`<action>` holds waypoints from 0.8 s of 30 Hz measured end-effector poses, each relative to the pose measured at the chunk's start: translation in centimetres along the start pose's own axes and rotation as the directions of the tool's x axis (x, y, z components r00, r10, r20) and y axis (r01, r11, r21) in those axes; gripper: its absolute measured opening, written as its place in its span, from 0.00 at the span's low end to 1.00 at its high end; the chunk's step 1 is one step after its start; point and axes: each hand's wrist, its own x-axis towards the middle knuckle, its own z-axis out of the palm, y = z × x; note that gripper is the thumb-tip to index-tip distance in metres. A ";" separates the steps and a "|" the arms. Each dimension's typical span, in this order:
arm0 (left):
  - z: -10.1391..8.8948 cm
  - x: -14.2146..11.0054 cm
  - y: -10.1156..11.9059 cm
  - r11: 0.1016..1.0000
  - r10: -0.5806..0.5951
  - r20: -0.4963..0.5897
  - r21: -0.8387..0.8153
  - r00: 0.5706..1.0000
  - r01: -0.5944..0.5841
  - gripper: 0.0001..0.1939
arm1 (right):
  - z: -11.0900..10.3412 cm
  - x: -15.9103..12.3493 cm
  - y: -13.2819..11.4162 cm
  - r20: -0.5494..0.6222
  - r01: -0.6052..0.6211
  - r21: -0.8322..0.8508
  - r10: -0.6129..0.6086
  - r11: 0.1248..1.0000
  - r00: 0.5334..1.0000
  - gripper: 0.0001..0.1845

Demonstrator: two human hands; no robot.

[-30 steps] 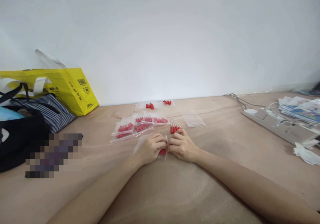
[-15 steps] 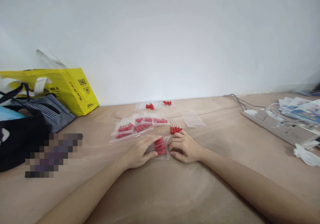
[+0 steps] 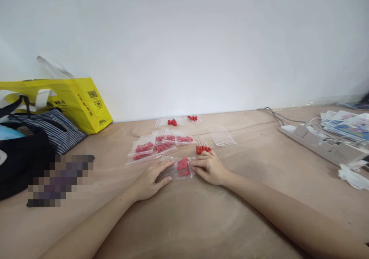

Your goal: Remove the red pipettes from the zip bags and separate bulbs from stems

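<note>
Evidently the work is at the closing stage for one pouch: the clear zip bag (image 3: 184,166), red pieces showing through its plastic, lies on the wooden tabletop (image 3: 184,220) between the person's two hands. The left hand (image 3: 151,180) is spread, thumb well apart from forefinger, with the forefinger seemingly touching the bag's left part. The right hand (image 3: 211,168) has its fingers curled at the bag's right edge (whether they pinch the plastic or only rest against it, one cannot tell). Just beyond that hand, red-ended sticks (image 3: 203,149) fan out, thin pale shafts pointing away; a flat clear bag (image 3: 223,137) lies farther back. Filled zip bags (image 3: 144,148) overlap beyond the left hand.

If the right edge is the mouth, the next move calls for the left hand to steady the bag while the right fingertips press evenly along the seam, keeping the red pieces clear of it.
</note>
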 end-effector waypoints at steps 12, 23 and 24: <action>-0.1 0.3 0.4 0.999 0.024 0.042 0.038 0.999 -0.025 0.22 | 0.0 0.2 0.6 0.049 -0.032 0.107 0.027 0.994 0.998 0.17; 0.0 0.2 0.6 0.996 0.024 0.046 0.082 0.999 -0.028 0.22 | 0.9 1.3 -0.6 -0.029 -0.081 0.121 0.085 0.989 0.996 0.17; 0.1 0.2 0.6 0.996 0.025 0.045 0.080 0.999 -0.028 0.22 | 0.8 1.3 -0.8 -0.027 -0.089 0.110 0.092 0.990 0.995 0.17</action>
